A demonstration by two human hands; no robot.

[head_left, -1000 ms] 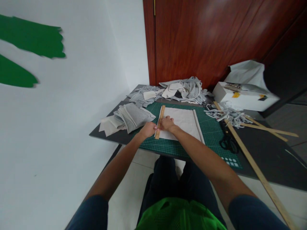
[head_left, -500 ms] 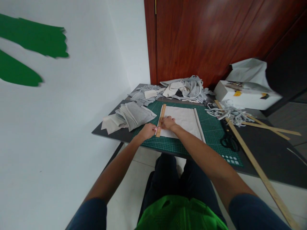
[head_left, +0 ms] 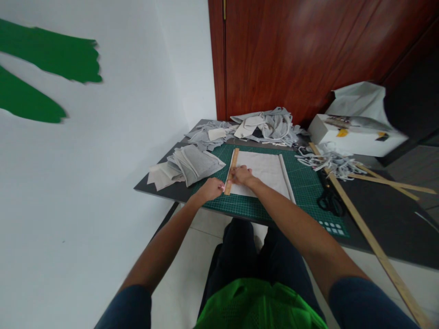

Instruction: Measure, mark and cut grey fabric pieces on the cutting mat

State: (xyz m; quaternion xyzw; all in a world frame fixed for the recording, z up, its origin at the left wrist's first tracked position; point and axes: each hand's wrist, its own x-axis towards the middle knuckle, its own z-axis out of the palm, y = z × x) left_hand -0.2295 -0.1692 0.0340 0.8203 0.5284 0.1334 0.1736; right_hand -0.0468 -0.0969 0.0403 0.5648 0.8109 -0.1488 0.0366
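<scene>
A sheet of white cloth (head_left: 267, 167) lies on the green cutting mat (head_left: 302, 187), its right edge forming a thick fold or roll. Along the cloth's left edge runs a wooden ruler (head_left: 235, 157). My right hand (head_left: 242, 175) is closed over the ruler's middle and holds it down on the cloth, fingertips against the wood. Beside the ruler's near end, my left hand (head_left: 211, 188) pinches a small pink tool (head_left: 223, 188). Most of that tool is hidden by the fingers, so its kind cannot be made out.
Folded grey cloth pieces (head_left: 195, 164) lie left of the mat. Scraps (head_left: 274, 125) are heaped along the back. On the right are black scissors (head_left: 331, 202), tangled strips (head_left: 331, 162), long wooden strips (head_left: 360, 224) and a white box (head_left: 356, 137). A wall (head_left: 164, 91) borders the left.
The view has shifted slightly. My left hand and the pink tool sit a touch lower along the ruler. My right hand stays on the ruler.
</scene>
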